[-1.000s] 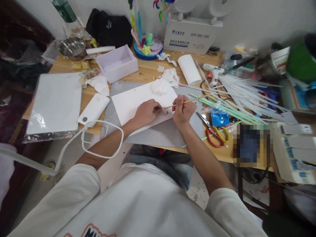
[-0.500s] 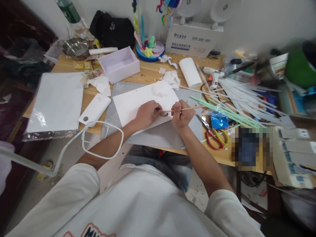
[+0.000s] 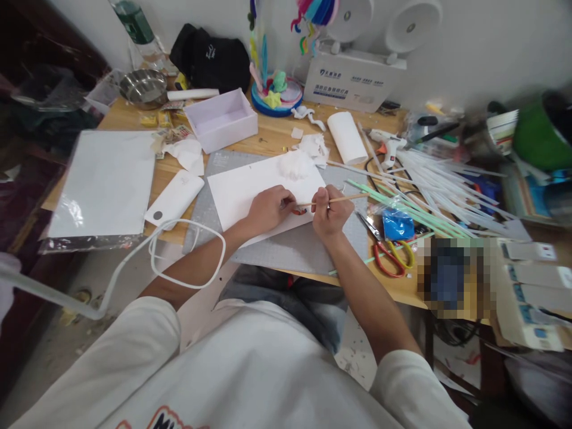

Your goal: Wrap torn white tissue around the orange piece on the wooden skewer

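My right hand (image 3: 331, 213) is closed around a thin wooden stick (image 3: 355, 197), which points left toward my other hand. Fingers bent together, my left hand (image 3: 269, 210) meets the stick's left end; what it pinches is hidden. Just below that end shows a small red and dark piece (image 3: 300, 211), too small to make out. Both hands are over a white sheet (image 3: 236, 189) lying on a grey cutting mat (image 3: 286, 257). A fluffy white tuft (image 3: 295, 167) rests on the sheet's far part, beyond the hands.
To the right lie red-and-yellow-handled scissors (image 3: 388, 257), a blue packet (image 3: 397, 225), many white and green strips (image 3: 440, 185) and a glue gun (image 3: 388, 143). A lilac box (image 3: 227, 126) stands behind the mat. Left are a white power bank (image 3: 176, 198) and its cable (image 3: 222, 244).
The whole view has shifted slightly, with the desk items lower in the picture. Both hands keep nearly the same pose, and the stick has tilted only a little, if at all.
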Motion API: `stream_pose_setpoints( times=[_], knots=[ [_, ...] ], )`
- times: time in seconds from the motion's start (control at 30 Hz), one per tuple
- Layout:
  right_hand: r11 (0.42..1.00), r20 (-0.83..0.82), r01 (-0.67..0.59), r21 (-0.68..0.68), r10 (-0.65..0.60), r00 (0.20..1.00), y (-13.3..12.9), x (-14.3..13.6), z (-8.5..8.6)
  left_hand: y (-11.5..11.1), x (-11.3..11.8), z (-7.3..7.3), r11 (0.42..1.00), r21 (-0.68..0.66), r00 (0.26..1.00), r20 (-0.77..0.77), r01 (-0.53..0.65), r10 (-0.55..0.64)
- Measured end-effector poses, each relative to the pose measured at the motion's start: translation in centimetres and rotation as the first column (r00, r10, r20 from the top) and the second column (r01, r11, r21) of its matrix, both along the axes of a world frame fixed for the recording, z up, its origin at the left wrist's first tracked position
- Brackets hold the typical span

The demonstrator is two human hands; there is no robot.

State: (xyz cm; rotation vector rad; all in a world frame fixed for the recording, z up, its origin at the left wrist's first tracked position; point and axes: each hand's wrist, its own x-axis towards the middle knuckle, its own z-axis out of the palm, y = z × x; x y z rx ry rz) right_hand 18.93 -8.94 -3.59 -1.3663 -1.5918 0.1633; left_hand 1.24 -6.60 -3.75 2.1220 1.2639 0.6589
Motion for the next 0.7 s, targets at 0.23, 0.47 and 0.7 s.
stream_pose_setpoints(
  times=[0.23, 0.47, 0.7],
  knots=[
    [0.999, -0.001, -0.018, -0.031, 0.018, 1.0, -0.1, 0.0, 0.0, 0.1, 0.0, 0.0, 1.0, -0.004, 1.0, -0.007, -0.004, 0.004],
    [0.999, 0.055, -0.036, -0.034, 0.038, 0.998, 1.7, -0.9, 0.2, 0.0, 0.0, 0.6, 0.998, -0.035, 0.998, 0.028, -0.047, 0.048],
    [0.986, -0.161, -0.024, -0.164, -0.002, 0.987, 3.1, -0.7, 0.3, 0.1, -0.1, 0.6, 0.999, -0.033, 1.0, -0.01, -0.022, 0.021]
  ],
)
